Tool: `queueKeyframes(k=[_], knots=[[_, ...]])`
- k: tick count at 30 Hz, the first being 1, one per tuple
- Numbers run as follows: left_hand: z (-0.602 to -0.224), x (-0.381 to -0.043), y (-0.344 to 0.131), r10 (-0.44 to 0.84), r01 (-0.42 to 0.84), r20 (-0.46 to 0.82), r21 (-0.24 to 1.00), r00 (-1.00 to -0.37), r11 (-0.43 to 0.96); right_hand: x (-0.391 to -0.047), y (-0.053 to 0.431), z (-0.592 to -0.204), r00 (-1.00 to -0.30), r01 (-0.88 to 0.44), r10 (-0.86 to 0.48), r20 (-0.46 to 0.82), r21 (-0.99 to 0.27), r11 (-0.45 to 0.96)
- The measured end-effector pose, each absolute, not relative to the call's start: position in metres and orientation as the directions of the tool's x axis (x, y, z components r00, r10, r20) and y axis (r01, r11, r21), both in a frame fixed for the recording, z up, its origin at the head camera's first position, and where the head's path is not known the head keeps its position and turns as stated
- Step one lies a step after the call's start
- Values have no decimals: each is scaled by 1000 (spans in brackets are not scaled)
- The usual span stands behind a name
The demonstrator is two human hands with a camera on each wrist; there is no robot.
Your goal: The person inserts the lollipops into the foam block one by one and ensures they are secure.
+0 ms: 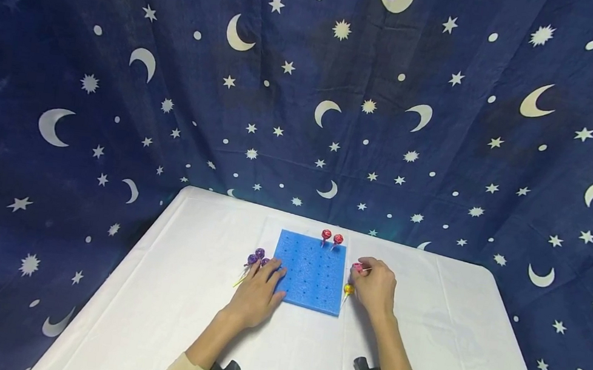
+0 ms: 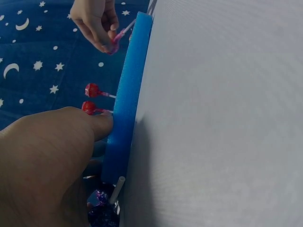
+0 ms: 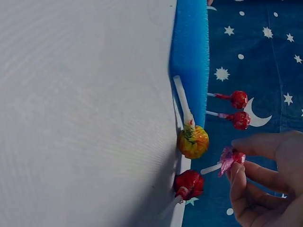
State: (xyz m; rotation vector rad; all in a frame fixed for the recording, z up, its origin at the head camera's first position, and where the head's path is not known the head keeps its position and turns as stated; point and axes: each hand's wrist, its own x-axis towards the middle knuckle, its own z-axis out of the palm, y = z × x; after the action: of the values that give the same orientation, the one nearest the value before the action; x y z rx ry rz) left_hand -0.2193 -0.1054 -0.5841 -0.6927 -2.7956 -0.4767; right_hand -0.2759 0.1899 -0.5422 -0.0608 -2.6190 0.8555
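A blue foam board [image 1: 313, 275] with rows of small holes lies flat on the table. Two red lollipops [image 3: 240, 120] stand upright by their sticks near its far right corner. My left hand [image 1: 255, 296] rests on the board's left side, fingers spread over the edge. Between thumb and fingertips, my right hand [image 1: 377, 287] pinches a pink-wrapped lollipop [image 3: 231, 161] by its candy head, raised just right of the board, its white stick free. Below that hand, a yellow lollipop [image 3: 193, 142] and another red lollipop [image 3: 188, 184] lie on the table.
Several purple lollipops [image 1: 252, 259] lie in a cluster left of the board, partly behind the left fingers. A white cloth covers the table [image 1: 163, 292]. Behind it hangs a dark blue curtain [image 1: 294, 105] with moons and stars.
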Motion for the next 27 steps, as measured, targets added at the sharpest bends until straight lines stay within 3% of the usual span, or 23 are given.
queueKeyframes(k=[11,18,27], knots=[[-588,-221,-106,413,486,293,247,-862,838,-274,187,-531,-871,-164,185,455,-625,763],[-587,-220,-107,414,487,295,246,-861,838,-277,183,-528,-814,-297,160,558,-636,712],[-585,-219,-107,418,488,288,243,-862,838,-279,178,-528,-813,-313,158,561,-649,694]])
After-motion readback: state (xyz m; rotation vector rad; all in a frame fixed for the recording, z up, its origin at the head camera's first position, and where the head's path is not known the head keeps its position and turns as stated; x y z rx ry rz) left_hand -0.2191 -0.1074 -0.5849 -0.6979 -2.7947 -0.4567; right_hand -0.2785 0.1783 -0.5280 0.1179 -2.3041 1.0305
